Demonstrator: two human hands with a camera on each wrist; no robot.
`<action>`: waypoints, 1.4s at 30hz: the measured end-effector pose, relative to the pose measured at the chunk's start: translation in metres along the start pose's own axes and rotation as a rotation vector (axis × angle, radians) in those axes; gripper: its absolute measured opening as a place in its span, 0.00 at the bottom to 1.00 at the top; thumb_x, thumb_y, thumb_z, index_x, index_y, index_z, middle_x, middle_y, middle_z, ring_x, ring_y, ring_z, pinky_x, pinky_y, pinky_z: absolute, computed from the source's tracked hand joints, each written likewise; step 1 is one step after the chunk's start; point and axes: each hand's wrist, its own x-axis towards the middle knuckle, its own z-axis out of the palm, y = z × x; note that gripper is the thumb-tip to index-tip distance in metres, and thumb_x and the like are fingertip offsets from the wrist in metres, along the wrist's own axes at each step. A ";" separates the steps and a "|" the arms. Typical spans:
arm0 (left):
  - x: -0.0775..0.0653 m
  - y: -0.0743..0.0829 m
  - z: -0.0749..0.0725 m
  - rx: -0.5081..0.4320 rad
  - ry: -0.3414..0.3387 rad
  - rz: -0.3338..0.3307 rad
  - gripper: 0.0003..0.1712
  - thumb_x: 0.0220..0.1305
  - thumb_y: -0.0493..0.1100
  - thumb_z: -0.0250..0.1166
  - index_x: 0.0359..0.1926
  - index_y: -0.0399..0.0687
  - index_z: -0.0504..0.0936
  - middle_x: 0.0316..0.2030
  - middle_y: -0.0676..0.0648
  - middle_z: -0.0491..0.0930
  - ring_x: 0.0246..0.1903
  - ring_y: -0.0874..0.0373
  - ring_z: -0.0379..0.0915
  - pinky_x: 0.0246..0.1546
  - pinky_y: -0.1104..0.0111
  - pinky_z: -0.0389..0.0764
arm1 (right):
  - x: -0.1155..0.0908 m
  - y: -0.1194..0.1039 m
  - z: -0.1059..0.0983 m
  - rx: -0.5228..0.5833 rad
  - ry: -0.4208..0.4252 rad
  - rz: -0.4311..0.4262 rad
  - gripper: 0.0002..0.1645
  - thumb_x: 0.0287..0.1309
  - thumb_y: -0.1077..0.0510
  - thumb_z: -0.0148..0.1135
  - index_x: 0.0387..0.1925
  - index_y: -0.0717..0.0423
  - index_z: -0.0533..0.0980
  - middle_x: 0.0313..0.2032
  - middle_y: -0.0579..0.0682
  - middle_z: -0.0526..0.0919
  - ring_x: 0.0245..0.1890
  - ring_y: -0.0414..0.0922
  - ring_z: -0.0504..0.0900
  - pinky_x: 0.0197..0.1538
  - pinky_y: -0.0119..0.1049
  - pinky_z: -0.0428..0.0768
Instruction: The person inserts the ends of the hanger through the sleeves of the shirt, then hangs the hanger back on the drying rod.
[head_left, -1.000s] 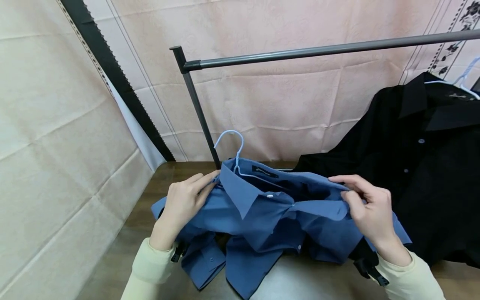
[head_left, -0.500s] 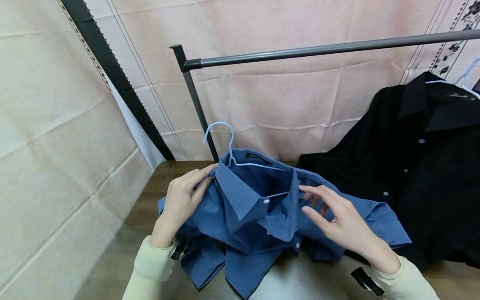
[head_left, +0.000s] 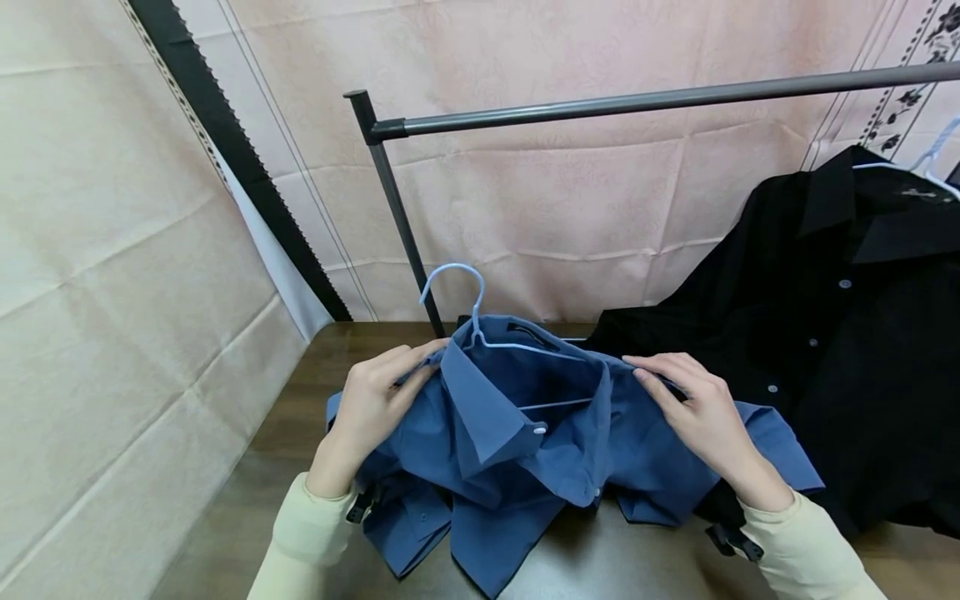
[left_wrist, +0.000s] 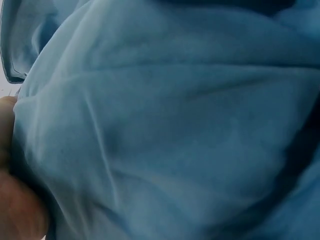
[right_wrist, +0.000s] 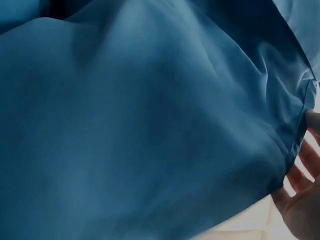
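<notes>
A blue button-up shirt [head_left: 480,467] is spread over a light-blue hanger [head_left: 477,292], whose hook rises out of the collar. My left hand [head_left: 378,400] pinches the shoulder cloth just left of the collar. On the other side, my right hand [head_left: 693,408] pinches the right shoulder between thumb and fingers. Both hanger arms show inside the neck opening, and their outer ends are hidden by cloth. A white button [head_left: 539,429] sits at the collar. In the left wrist view the shirt cloth [left_wrist: 165,130] fills most of the picture; in the right wrist view, fingers [right_wrist: 302,170] hold its edge.
A dark metal clothes rack [head_left: 600,114] stands behind the hands. At the right a black shirt [head_left: 862,333] hangs on another light-blue hanger [head_left: 932,158]. A brown wooden table [head_left: 247,492] lies under the blue shirt, and pale patterned cloth [head_left: 555,217] covers the wall behind.
My right hand let go of the collar edge, moved left to the collar, then took hold of the right shoulder. The right collar side now lies over the hanger. The left hand keeps its grip.
</notes>
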 end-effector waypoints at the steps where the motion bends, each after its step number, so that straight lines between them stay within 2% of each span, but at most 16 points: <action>1: 0.000 0.000 0.001 0.001 -0.002 0.004 0.23 0.66 0.33 0.67 0.60 0.53 0.84 0.28 0.54 0.80 0.21 0.67 0.64 0.22 0.76 0.64 | 0.000 0.001 0.001 0.004 0.002 -0.012 0.22 0.59 0.73 0.66 0.52 0.51 0.85 0.47 0.44 0.85 0.51 0.35 0.78 0.55 0.20 0.70; 4: 0.001 0.002 0.004 0.041 -0.001 0.024 0.22 0.67 0.35 0.67 0.61 0.53 0.83 0.26 0.54 0.77 0.19 0.67 0.62 0.20 0.75 0.62 | 0.001 0.002 0.002 0.006 0.027 -0.033 0.20 0.60 0.74 0.65 0.48 0.53 0.85 0.44 0.44 0.85 0.49 0.35 0.78 0.55 0.20 0.70; 9: 0.002 0.007 0.008 0.139 -0.021 0.094 0.19 0.71 0.41 0.64 0.61 0.53 0.83 0.25 0.53 0.75 0.14 0.67 0.59 0.15 0.76 0.59 | 0.009 -0.005 0.003 0.000 0.058 -0.037 0.13 0.64 0.73 0.62 0.44 0.55 0.83 0.41 0.46 0.84 0.44 0.35 0.77 0.50 0.22 0.71; 15: 0.005 0.010 0.016 0.103 -0.032 0.107 0.22 0.68 0.37 0.66 0.62 0.53 0.82 0.24 0.53 0.74 0.15 0.66 0.61 0.16 0.75 0.61 | 0.016 -0.017 0.006 0.013 0.039 -0.022 0.10 0.69 0.70 0.58 0.44 0.57 0.81 0.42 0.45 0.83 0.40 0.34 0.77 0.45 0.22 0.71; 19: 0.006 0.011 0.022 0.104 -0.022 0.129 0.25 0.64 0.34 0.69 0.61 0.52 0.83 0.24 0.53 0.74 0.15 0.67 0.61 0.15 0.76 0.60 | 0.019 -0.023 0.008 0.025 -0.034 -0.021 0.12 0.68 0.71 0.58 0.46 0.55 0.80 0.39 0.43 0.82 0.35 0.36 0.76 0.40 0.24 0.72; 23: 0.007 0.013 0.026 0.113 -0.012 0.155 0.27 0.60 0.32 0.71 0.61 0.52 0.83 0.23 0.52 0.73 0.13 0.67 0.59 0.14 0.78 0.58 | 0.015 -0.023 0.009 0.032 -0.145 -0.002 0.13 0.71 0.69 0.55 0.48 0.52 0.79 0.36 0.40 0.80 0.32 0.36 0.74 0.35 0.26 0.72; 27: 0.006 0.015 0.028 0.111 -0.019 0.149 0.28 0.60 0.32 0.72 0.61 0.52 0.83 0.24 0.52 0.74 0.12 0.68 0.58 0.14 0.79 0.58 | 0.008 -0.019 0.006 0.030 -0.259 0.004 0.14 0.74 0.67 0.53 0.52 0.50 0.80 0.33 0.38 0.77 0.30 0.35 0.74 0.33 0.29 0.73; 34: 0.003 0.015 0.032 0.112 -0.026 0.157 0.27 0.60 0.33 0.72 0.61 0.53 0.83 0.25 0.53 0.75 0.12 0.68 0.58 0.14 0.79 0.58 | 0.000 -0.014 -0.002 0.068 -0.458 0.016 0.17 0.73 0.63 0.56 0.59 0.56 0.77 0.45 0.44 0.83 0.35 0.34 0.77 0.36 0.33 0.78; 36: 0.003 0.015 0.034 0.109 -0.021 0.166 0.27 0.59 0.33 0.72 0.60 0.52 0.83 0.24 0.53 0.74 0.12 0.68 0.56 0.14 0.79 0.57 | -0.001 -0.013 -0.003 0.090 -0.500 0.023 0.18 0.72 0.62 0.58 0.60 0.56 0.76 0.46 0.44 0.83 0.35 0.33 0.77 0.36 0.33 0.78; 39: 0.003 0.015 0.037 0.092 -0.021 0.175 0.28 0.58 0.32 0.73 0.60 0.52 0.84 0.24 0.53 0.73 0.12 0.68 0.56 0.14 0.80 0.57 | -0.003 -0.013 -0.002 0.133 -0.524 0.012 0.17 0.70 0.62 0.61 0.59 0.53 0.77 0.43 0.41 0.83 0.34 0.33 0.77 0.36 0.32 0.78; 42: 0.002 0.017 0.040 0.066 -0.033 0.172 0.27 0.58 0.32 0.72 0.59 0.51 0.84 0.24 0.54 0.73 0.13 0.69 0.55 0.15 0.79 0.57 | -0.004 -0.011 0.002 0.150 -0.476 -0.034 0.15 0.67 0.64 0.63 0.53 0.50 0.79 0.36 0.36 0.81 0.29 0.31 0.75 0.32 0.30 0.76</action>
